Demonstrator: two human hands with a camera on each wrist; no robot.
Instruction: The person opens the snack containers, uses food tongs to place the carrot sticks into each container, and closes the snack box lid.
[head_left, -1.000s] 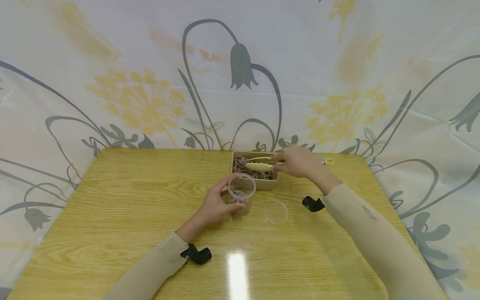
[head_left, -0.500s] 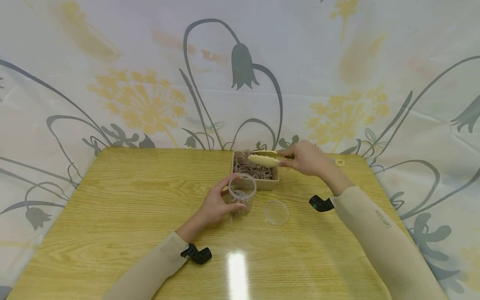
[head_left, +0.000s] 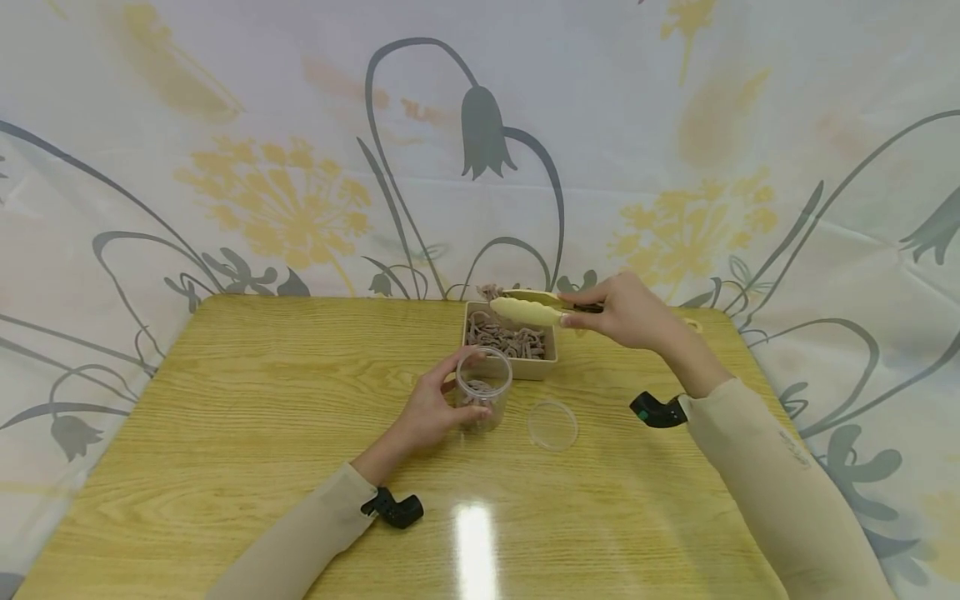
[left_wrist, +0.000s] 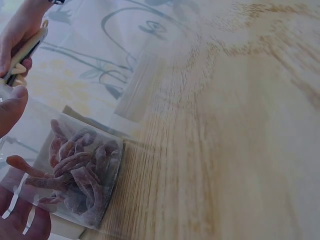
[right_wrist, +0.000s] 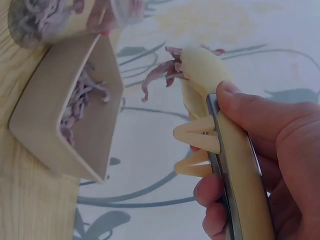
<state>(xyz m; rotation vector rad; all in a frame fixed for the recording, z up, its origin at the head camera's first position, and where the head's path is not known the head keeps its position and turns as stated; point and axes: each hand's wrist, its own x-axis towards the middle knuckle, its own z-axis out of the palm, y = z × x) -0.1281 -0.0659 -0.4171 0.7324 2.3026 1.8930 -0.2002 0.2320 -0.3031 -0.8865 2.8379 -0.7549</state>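
My left hand (head_left: 427,412) grips a clear round jar (head_left: 497,410), which stands uncovered on the table. Purplish-brown dried strips (left_wrist: 75,170) lie in its lower part. In my right hand (head_left: 633,312) is a pair of cream food tongs (head_left: 528,313), squeezed between thumb and fingers. The tips of the tongs pinch a small bunch of the same strips (right_wrist: 162,72), held up over the back of a beige rectangular box (head_left: 528,370). More strips (right_wrist: 80,105) fill the bottom of that box, just behind the jar.
A clear round lid (head_left: 552,425) lies flat on the wooden table (head_left: 300,400), to the right of the jar. A small cream ring (head_left: 692,325) shows partly behind my right wrist. A flower-printed cloth (head_left: 480,208) hangs at the table's far edge.
My right hand has lifted the tongs out of the box, up and slightly right, with a bunch of strips in their tips. The left hand and jar have stayed put.
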